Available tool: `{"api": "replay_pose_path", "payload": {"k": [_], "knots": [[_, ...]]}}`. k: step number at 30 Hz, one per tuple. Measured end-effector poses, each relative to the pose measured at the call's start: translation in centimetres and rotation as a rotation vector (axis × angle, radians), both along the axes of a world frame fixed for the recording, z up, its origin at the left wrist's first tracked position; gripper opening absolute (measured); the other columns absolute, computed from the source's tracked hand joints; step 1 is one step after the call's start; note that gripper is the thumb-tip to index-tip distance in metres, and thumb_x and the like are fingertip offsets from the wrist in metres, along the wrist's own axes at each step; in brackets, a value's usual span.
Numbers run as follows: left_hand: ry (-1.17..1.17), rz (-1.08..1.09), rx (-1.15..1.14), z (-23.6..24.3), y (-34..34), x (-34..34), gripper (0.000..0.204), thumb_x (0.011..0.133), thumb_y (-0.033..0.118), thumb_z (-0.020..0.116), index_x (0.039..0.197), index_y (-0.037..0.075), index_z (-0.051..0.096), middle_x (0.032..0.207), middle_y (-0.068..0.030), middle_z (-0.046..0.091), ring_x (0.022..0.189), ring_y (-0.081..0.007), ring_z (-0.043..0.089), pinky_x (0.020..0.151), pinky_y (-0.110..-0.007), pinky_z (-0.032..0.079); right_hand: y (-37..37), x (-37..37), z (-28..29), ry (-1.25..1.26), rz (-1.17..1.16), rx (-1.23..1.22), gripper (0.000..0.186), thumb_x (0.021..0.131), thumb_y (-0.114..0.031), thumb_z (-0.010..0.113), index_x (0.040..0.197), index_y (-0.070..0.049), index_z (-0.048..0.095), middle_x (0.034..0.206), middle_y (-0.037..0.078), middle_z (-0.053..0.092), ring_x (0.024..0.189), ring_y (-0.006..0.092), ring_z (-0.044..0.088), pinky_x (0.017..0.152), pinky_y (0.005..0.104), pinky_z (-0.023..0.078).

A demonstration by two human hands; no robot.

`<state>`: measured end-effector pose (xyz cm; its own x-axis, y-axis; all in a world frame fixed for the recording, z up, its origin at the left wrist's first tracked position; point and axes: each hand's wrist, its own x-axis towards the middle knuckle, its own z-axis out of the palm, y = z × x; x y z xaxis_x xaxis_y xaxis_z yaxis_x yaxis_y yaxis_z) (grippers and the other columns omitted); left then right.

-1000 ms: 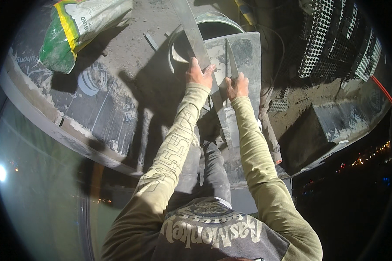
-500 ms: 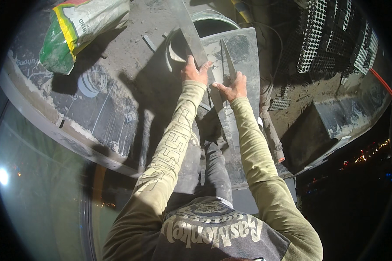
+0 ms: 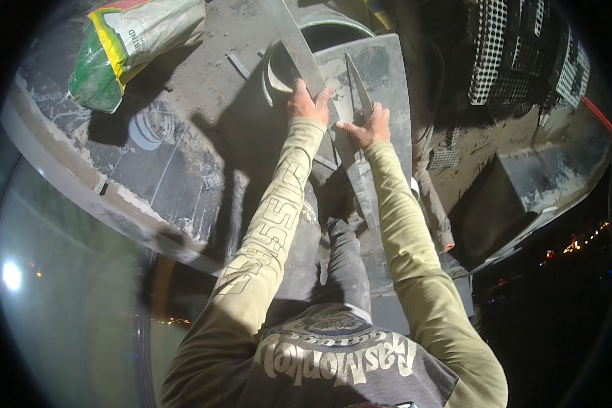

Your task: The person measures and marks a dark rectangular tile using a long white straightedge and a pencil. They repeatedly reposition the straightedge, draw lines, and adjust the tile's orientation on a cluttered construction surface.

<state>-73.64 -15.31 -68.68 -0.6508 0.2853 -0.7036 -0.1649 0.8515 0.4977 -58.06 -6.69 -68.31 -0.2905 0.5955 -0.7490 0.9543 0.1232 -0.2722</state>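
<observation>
Where it clasps a grey metal bar point(image 3: 294, 44), the left hand point(image 3: 309, 105) curls closed. The right hand point(image 3: 370, 127) clenches a pointed grey blade point(image 3: 361, 88).

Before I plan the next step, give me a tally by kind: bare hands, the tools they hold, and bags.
Bare hands: 2 (left hand, right hand)
Long metal bar, in the left: 1
Pointed blade, in the right: 1
White, yellow and green bag: 1
Total: 5
</observation>
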Motion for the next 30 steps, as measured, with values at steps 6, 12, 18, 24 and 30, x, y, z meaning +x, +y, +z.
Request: {"api": "replay_pose_path", "payload": {"k": [6, 12, 18, 24, 30], "knots": [[0.216, 0.084, 0.138, -0.4, -2.7, 5.0, 0.094, 0.083, 0.035, 0.078, 0.152, 0.001, 0.024, 0.13, -0.0299, 0.056, 0.114, -0.0382, 0.061, 0.095, -0.044, 0.05, 0.3, 0.3, 0.1, 0.044, 0.038, -0.025, 0.087, 0.064, -0.052, 0.088, 0.121, 0.0, 0.05, 0.123, 0.026, 0.05, 0.111, 0.0426, 0.056, 0.095, 0.0459, 0.049], [0.045, -0.011, 0.033, 0.7, -4.4, 13.6, 0.116, 0.066, 0.041, 0.091, 0.147, -0.008, 0.024, 0.115, -0.024, 0.06, 0.1, -0.0354, 0.064, 0.086, -0.043, 0.053, -0.3, 6.9, 1.2, 0.228, -0.267, 0.004, 0.05, 0.077, -0.046, 0.076, 0.098, -0.002, 0.064, 0.098, 0.024, 0.066, 0.097, 0.0427, 0.064, 0.083, 0.0474, 0.051], [0.316, -0.239, -0.122, -2.3, -6.2, 16.0, 0.104, 0.062, 0.035, 0.092, 0.138, -0.009, 0.036, 0.119, -0.0291, 0.06, 0.109, -0.0416, 0.061, 0.095, -0.049, 0.049, -19.4, 20.3, 5.7, 0.038, -0.511, -0.082, 0.044, 0.08, -0.043, 0.072, 0.105, -0.007, 0.067, 0.096, 0.023, 0.069, 0.096, 0.0437, 0.064, 0.084, 0.047, 0.05], [-0.107, 0.08, 0.237, -2.8, -13.1, 14.0, 0.066, 0.07, 0.017, 0.09, 0.118, 0.0, 0.048, 0.101, -0.0134, 0.066, 0.085, -0.0211, 0.065, 0.071, -0.034, 0.055, -31.8, 40.1, 7.7, -0.262, -1.594, -0.331, 0.071, 0.078, -0.062, 0.073, 0.114, -0.002, 0.067, 0.103, 0.017, 0.072, 0.076, 0.0278, 0.068, 0.057, 0.0414, 0.054], [-0.095, -0.118, 0.306, 10.9, -15.7, 17.3, 0.041, 0.082, 0.011, 0.082, 0.108, 0.003, 0.05, 0.093, -0.0062, 0.063, 0.076, -0.0101, 0.061, 0.053, -0.022, 0.046, -31.6, 44.7, 7.1, 0.385, -2.529, -0.282, 0.08, 0.075, -0.058, 0.08, 0.129, -0.009, 0.046, 0.096, 0.012, 0.058, 0.038, 0.0124, 0.032, 0.042, 0.0255, 0.036]]}}
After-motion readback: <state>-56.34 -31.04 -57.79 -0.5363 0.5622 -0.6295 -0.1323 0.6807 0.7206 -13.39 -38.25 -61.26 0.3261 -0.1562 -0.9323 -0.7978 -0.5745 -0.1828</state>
